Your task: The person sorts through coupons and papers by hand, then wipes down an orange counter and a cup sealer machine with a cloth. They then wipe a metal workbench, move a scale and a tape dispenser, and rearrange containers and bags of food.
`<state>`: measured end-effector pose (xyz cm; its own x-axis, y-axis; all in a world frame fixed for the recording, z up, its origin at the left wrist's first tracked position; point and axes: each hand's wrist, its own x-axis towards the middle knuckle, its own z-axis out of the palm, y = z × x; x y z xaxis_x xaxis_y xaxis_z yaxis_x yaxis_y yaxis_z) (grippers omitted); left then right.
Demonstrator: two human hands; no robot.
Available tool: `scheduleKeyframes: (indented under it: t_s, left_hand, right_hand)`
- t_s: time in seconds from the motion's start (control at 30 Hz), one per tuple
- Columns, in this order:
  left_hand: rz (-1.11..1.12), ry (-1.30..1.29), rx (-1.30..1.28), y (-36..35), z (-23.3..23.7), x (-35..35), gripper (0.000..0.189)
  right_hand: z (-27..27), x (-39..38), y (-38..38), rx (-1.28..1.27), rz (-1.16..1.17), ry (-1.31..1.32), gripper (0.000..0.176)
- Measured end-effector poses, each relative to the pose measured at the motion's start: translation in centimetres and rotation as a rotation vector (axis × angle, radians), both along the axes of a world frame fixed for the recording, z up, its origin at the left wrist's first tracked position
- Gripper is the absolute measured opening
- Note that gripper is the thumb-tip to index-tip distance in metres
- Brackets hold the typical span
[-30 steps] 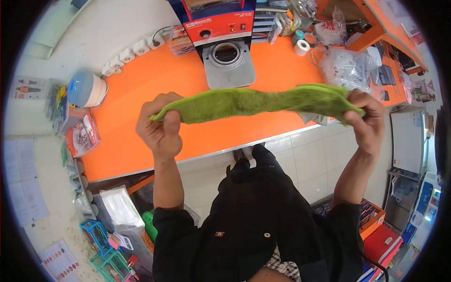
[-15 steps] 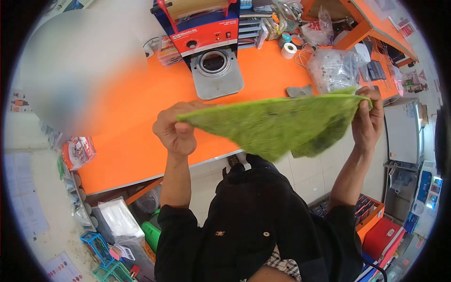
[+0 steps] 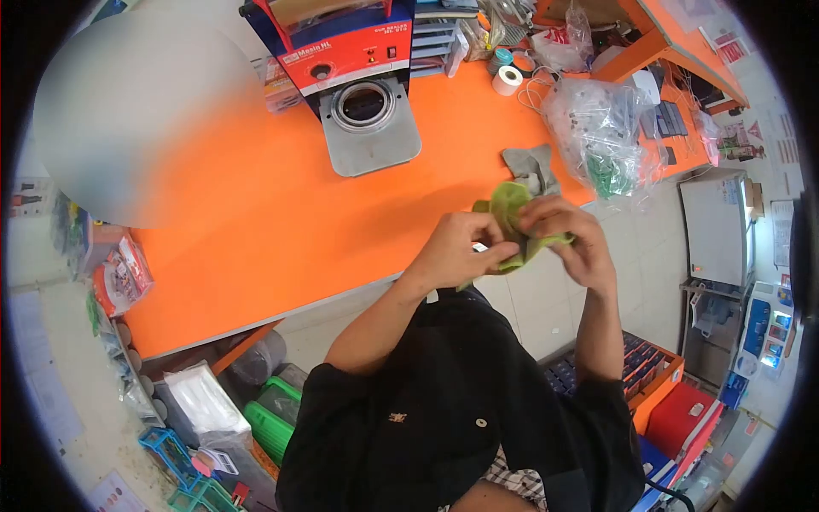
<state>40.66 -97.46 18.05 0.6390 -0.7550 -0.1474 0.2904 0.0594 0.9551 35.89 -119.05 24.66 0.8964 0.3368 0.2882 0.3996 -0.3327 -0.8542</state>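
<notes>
A green cloth (image 3: 509, 201) is bunched up between my two hands, over the front edge of the orange table. My left hand (image 3: 456, 249) pinches its left side. Gripping the other side is my right hand (image 3: 573, 235), with its fingers curled over the folds. The hands are close together, and part of the cloth is hidden behind the fingers. Just beyond them a grey cloth (image 3: 531, 164) lies crumpled on the table. Farther back stands a red and blue cup sealer (image 3: 341, 53), its metal plate with a round ring facing me.
On the orange table (image 3: 256, 247), a clear plastic bag (image 3: 589, 119) lies at the right, near a white tape roll (image 3: 507, 80). A red packet (image 3: 128, 277) sits at the left end. Below are a green basket (image 3: 275, 414) and a red box (image 3: 680, 418).
The green cloth was stretched wide between my hands and is now gathered into a small bunch. My left hand has moved right and my right hand left and down, bringing them together.
</notes>
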Motion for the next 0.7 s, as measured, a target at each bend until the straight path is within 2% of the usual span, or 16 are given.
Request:
scheduleKeyframes:
  t_s: [0.03, 0.07, 0.13, 0.2, 0.27, 0.3, 0.33, 0.4, 0.43, 0.5, 0.53, 0.6, 0.63, 0.7]
  left_hand:
    - [0.101, -0.215, 0.031, 0.1, -1.1, -0.2, 0.013]
    - [0.100, -0.199, 0.030, 0.2, -2.1, -0.6, 0.013]
    - [0.223, 0.209, -0.097, 0.5, -3.4, -1.1, 0.013]
    - [0.246, 0.219, -0.155, 1.2, -3.9, -1.4, 0.015]
    - [0.275, 0.230, -0.128, 2.3, -4.4, -1.2, 0.014]
    - [0.061, 0.297, -0.031, 2.8, -4.2, -1.2, 0.015]
    - [0.060, 0.306, -0.034, 2.2, -3.4, -1.7, 0.015]
    - [-0.236, 0.354, 0.198, -0.4, -1.3, -3.0, 0.024]
    - [-0.230, 0.358, 0.199, -1.9, -1.6, -3.8, 0.024]
    - [-0.025, 0.413, -0.021, -4.6, -3.2, -5.2, 0.026]
    - [-0.026, 0.412, -0.023, -4.9, -4.3, -5.6, 0.026]
    - [0.182, 0.477, -0.198, -5.7, -6.1, -6.2, 0.021]
    - [0.201, 0.600, -0.321, -4.7, -6.3, -5.9, 0.014]
    - [0.223, 0.594, -0.390, -2.9, -7.3, -4.8, 0.011]
  right_hand:
    - [-1.1, -0.2, -0.8, 0.139, -0.018, 0.000, 0.009]
    - [-1.7, -0.8, -1.3, 0.137, -0.019, 0.016, 0.009]
    - [-2.7, -1.5, -2.1, 0.386, -0.035, 0.026, 0.005]
    - [-4.3, -2.1, -3.0, 0.426, -0.040, 0.050, 0.007]
    - [-6.0, -2.5, -3.8, 0.803, -0.104, 0.086, 0.014]
    - [-6.6, -2.6, -4.2, 0.800, -0.108, 0.073, 0.019]
    - [-7.0, -2.7, -4.2, 0.797, -0.113, 0.081, 0.019]
    - [-7.7, -2.5, -3.4, 0.800, -0.100, 0.080, 0.018]
    - [-7.7, -2.4, -2.6, 0.807, -0.069, 0.118, 0.019]
    - [-7.9, -2.1, -1.7, 0.839, -0.076, 0.143, 0.018]
    - [-8.0, -2.1, -1.7, 0.868, -0.089, 0.164, 0.018]
    - [-8.2, -1.9, -2.9, 0.874, -0.081, 0.113, 0.018]
    - [-8.1, -1.9, -3.8, 0.958, -0.058, 0.101, 0.017]
    - [-8.1, -2.2, -4.9, 1.108, -0.067, 0.073, 0.019]
